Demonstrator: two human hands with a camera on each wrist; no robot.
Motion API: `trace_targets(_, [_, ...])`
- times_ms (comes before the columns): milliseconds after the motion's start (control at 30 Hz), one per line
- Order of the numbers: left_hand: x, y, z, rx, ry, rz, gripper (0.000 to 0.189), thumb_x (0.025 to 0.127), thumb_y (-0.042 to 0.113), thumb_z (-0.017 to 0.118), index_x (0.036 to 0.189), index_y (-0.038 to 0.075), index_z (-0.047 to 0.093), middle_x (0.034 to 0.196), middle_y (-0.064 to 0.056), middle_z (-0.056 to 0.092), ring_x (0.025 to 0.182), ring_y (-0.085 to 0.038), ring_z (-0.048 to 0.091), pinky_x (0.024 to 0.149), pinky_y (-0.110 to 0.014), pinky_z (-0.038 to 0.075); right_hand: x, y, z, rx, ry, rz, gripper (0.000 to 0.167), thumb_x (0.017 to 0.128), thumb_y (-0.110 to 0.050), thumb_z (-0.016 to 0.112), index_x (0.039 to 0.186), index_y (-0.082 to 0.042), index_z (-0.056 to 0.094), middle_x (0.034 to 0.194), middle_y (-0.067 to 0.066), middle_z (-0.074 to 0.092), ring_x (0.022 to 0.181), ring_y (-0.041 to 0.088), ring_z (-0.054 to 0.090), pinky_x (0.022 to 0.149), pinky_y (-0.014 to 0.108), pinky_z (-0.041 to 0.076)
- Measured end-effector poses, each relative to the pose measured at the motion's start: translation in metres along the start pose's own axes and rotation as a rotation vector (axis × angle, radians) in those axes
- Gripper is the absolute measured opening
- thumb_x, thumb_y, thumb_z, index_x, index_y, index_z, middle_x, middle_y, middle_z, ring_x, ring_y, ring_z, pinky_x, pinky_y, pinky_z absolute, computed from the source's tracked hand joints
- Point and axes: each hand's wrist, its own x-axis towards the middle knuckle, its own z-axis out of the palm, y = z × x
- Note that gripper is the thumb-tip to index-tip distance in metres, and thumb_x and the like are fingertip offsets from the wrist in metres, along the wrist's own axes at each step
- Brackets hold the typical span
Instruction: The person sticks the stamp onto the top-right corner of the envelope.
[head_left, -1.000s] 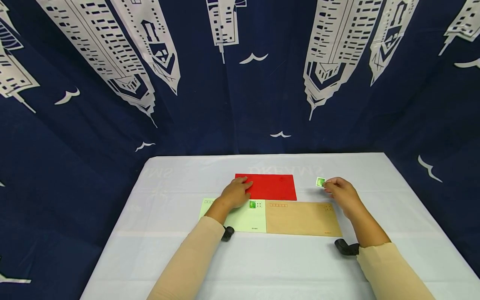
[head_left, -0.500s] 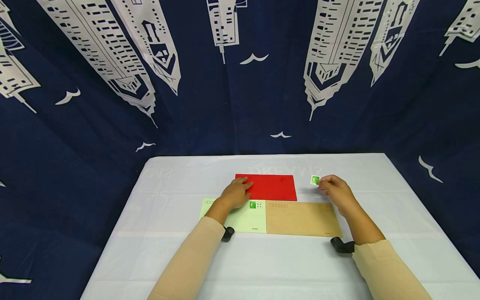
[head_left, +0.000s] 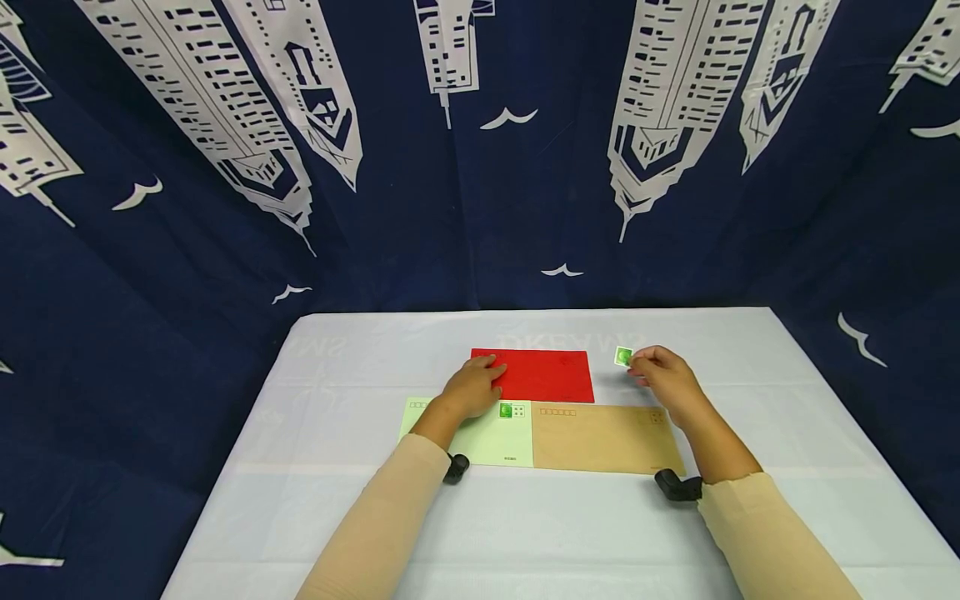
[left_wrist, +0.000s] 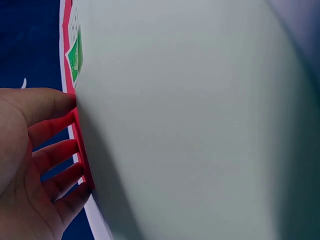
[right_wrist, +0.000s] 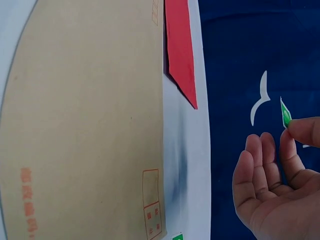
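My right hand (head_left: 670, 382) pinches a small green stamp (head_left: 623, 356) by its edge between thumb and index finger, up and to the right of the red envelope (head_left: 551, 375). In the right wrist view the stamp (right_wrist: 285, 114) is seen nearly edge-on, and the other fingers spread apart below it. Fingers spread, my left hand (head_left: 470, 390) rests on the left part of the red envelope. Its wrist crosses the pale green envelope (head_left: 495, 437), hiding some of it. That envelope bears a green stamp (head_left: 506, 410) near its upper right corner.
A brown envelope (head_left: 603, 437) lies right of the pale green one, below the red one. At the bottom of the right wrist view, part of another green stamp (right_wrist: 177, 236) shows beside the brown envelope. Behind the white table (head_left: 360, 533) hangs a dark blue curtain (head_left: 480, 208).
My right hand has moved left and slightly away from me with the pinched stamp, closer to the red envelope. My left hand has stayed in place.
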Motion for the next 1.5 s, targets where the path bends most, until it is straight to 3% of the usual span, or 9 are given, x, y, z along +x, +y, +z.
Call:
trace_targets(167, [0.000,-0.001,0.000,0.008,-0.001,0.003,0.052,0.104,0.030,0.052,0.155,0.022,0.043,0.167,-0.002,0.031,0.156,-0.023,0.025,0.127,-0.039,0.026,0.002,-0.002,0.003,-0.014,-0.010,0.008,0.033,0.105,-0.024,0.044,0.122,0.002,0.054,0.124,0.020,0.061,0.094,0.002,0.058,0.092,0.028,0.055])
trace_targets(433, [0.000,0.000,0.000,-0.003,-0.003,-0.002,0.052,0.104,0.029,0.052,0.155,0.022,0.043,0.167,-0.002,0.031,0.156,-0.023,0.024,0.127,-0.040,0.027,0.004,-0.004,0.005,0.002,-0.022,-0.009,0.031,0.104,-0.022,0.045,0.121,0.003,0.055,0.119,0.017,0.063,0.102,0.013,0.062,0.093,0.028,0.055])
trace_targets(667, [0.001,-0.001,0.002,0.006,0.003,-0.005,0.052,0.104,0.029,0.052,0.155,0.022,0.043,0.167,-0.001,0.031,0.156,-0.023,0.024,0.127,-0.040,0.027,0.007,-0.006,0.008,0.031,-0.028,0.004,0.030,0.103,-0.020,0.047,0.121,0.003,0.056,0.113,0.010,0.065,0.098,0.009,0.060,0.088,0.022,0.054])
trace_targets(1000, [0.001,-0.001,0.002,0.010,0.012,0.002,0.052,0.103,0.030,0.053,0.154,0.022,0.045,0.166,-0.002,0.033,0.155,-0.024,0.026,0.126,-0.040,0.029,0.007,-0.006,0.012,0.036,-0.028,0.009,0.032,0.104,-0.022,0.047,0.121,0.003,0.057,0.114,0.010,0.065,0.104,0.015,0.060,0.087,0.020,0.052])
trace_targets(1233, [0.002,-0.002,0.003,0.016,0.009,0.007,0.052,0.104,0.031,0.052,0.154,0.022,0.044,0.166,-0.002,0.033,0.155,-0.024,0.026,0.127,-0.040,0.027,0.011,-0.005,0.016,0.054,-0.026,0.013,0.031,0.103,-0.022,0.051,0.120,0.002,0.058,0.107,0.002,0.067,0.098,0.009,0.060,0.082,0.014,0.051])
trace_targets(1500, [0.000,-0.002,0.002,0.007,0.008,0.010,0.052,0.104,0.030,0.052,0.155,0.022,0.044,0.166,-0.003,0.032,0.156,-0.023,0.025,0.127,-0.040,0.027,0.014,-0.002,0.019,0.053,-0.036,0.007,0.031,0.104,-0.022,0.051,0.121,0.003,0.058,0.104,0.001,0.066,0.100,0.015,0.062,0.089,0.023,0.054])
